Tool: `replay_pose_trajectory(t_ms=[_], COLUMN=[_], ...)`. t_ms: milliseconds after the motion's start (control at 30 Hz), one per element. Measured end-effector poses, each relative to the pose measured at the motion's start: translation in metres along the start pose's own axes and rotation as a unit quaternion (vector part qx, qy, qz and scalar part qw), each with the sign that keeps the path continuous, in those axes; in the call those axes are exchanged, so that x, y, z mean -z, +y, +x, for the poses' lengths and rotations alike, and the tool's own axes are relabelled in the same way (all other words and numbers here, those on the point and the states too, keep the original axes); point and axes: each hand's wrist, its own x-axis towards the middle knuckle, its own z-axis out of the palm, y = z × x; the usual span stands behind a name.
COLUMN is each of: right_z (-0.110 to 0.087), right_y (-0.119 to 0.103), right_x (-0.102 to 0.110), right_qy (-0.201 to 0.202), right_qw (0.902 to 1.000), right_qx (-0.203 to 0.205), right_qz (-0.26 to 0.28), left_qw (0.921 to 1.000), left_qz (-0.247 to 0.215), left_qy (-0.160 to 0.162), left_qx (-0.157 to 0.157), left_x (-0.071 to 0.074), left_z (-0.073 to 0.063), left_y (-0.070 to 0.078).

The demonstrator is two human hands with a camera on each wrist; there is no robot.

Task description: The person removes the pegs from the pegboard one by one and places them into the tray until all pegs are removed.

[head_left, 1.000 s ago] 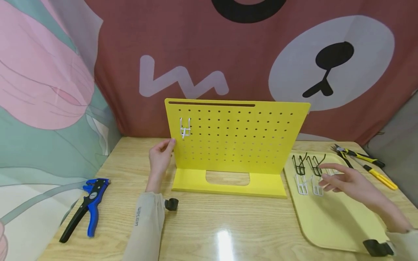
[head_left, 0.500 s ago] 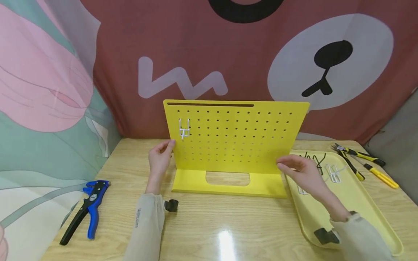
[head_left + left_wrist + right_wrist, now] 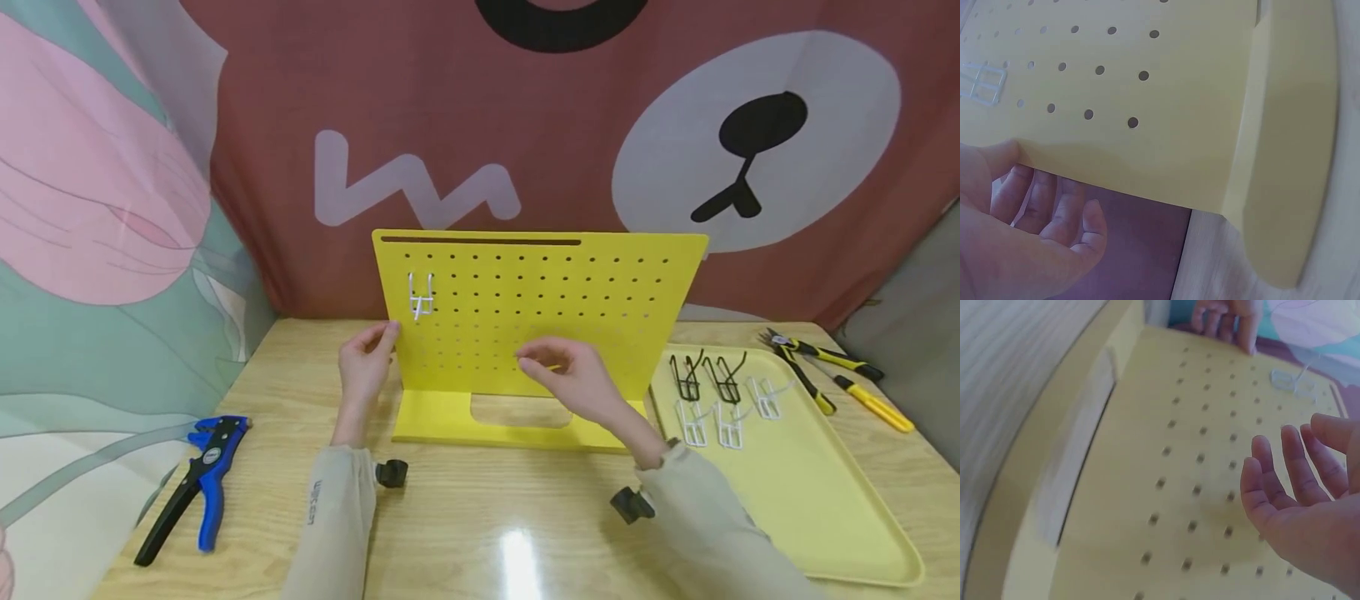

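Note:
A yellow pegboard (image 3: 487, 382) stands upright on its base, with a white wire hook (image 3: 422, 298) hung near its upper left. My left hand (image 3: 363, 362) pinches the board's left edge; in the left wrist view the thumb (image 3: 1000, 156) lies on the front and the fingers curl behind. In front of the board's lower middle is my right hand (image 3: 577, 379), its fingers loosely bent. The right wrist view shows nothing held in that hand (image 3: 1310, 500), and a gap between thumb and fingers.
To the right lies a pale yellow tray (image 3: 817, 492) with black wire hooks (image 3: 688, 392) and white wire hooks (image 3: 694, 433). Beyond it are yellow-and-black pliers (image 3: 840, 363) and a yellow-handled tool (image 3: 877, 407). A blue-and-black wire stripper (image 3: 213, 496) lies at left.
My right hand has moved left from above the tray to the front of the pegboard, uncovering the hooks on the tray. My left hand stays at the board's edge.

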Motion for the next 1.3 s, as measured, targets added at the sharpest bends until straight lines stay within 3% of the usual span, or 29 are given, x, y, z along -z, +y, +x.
replay_pose_trajectory(t_ms=[533, 800, 1033, 1300], right_z=[0.042, 0.054, 0.063, 0.068], right_y=[-0.042, -0.056, -0.06, -0.059], right_x=[-0.064, -0.079, -0.088, -0.089], right_qy=[-0.002, -0.015, -0.052, -0.013], right_qw=[0.9881, 0.9888, 0.9919, 0.9925], right_qx=[0.069, 0.064, 0.041, 0.025], right_qz=[0.137, 0.134, 0.109, 0.119], left_qw=[0.9999, 0.9998, 1.0, 1.0], left_qz=[-0.003, -0.012, -0.009, -0.004], left_qy=[0.011, 0.011, 0.003, -0.001], left_qx=[-0.01, -0.01, -0.002, 0.001], left_x=[0.002, 0.0, 0.002, 0.001], left_z=[0.001, 0.0, 0.0, 0.0], left_y=[-0.002, -0.002, -0.004, -0.003])
